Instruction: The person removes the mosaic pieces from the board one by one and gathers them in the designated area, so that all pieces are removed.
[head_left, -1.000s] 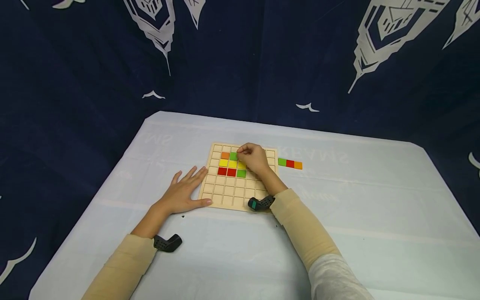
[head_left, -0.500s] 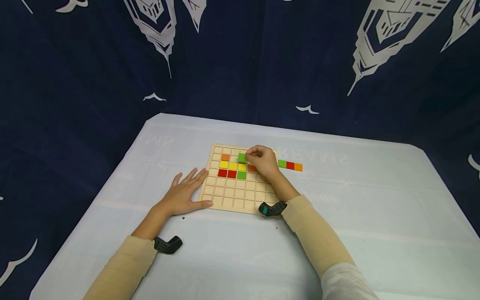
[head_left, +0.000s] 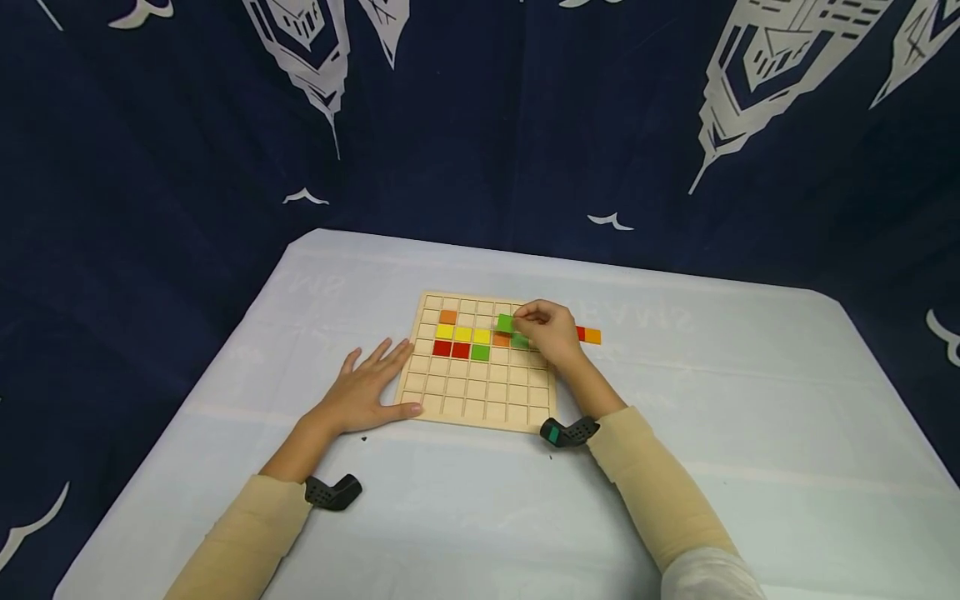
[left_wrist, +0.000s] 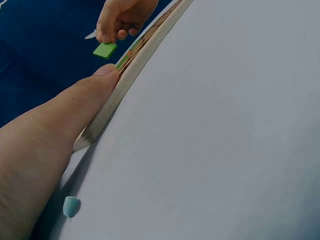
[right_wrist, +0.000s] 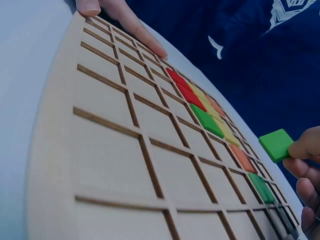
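Note:
My right hand (head_left: 551, 333) pinches a green square tile (right_wrist: 276, 145) between thumb and fingers. The tile hangs above the far right part of a wooden grid board (head_left: 476, 388). My left hand (head_left: 360, 396) lies with fingers spread along the board's left side, its thumb at the near left corner. Set in the grid are an orange tile (head_left: 447, 317), a row of yellow tiles (head_left: 463, 334), two red tiles (head_left: 452, 350) and a green tile (head_left: 480, 352). Close below the held tile are another orange tile (right_wrist: 242, 158) and a second green one (right_wrist: 261, 188).
On the white-covered table (head_left: 465, 517), a red tile (head_left: 580, 333) and an orange tile (head_left: 592, 337) lie just right of the board, partly behind my right hand. A dark blue patterned cloth (head_left: 480, 125) hangs behind the table.
My right hand has moved right across the board, carrying the green tile away from beside the far-left orange tile. The left hand has stayed in place.

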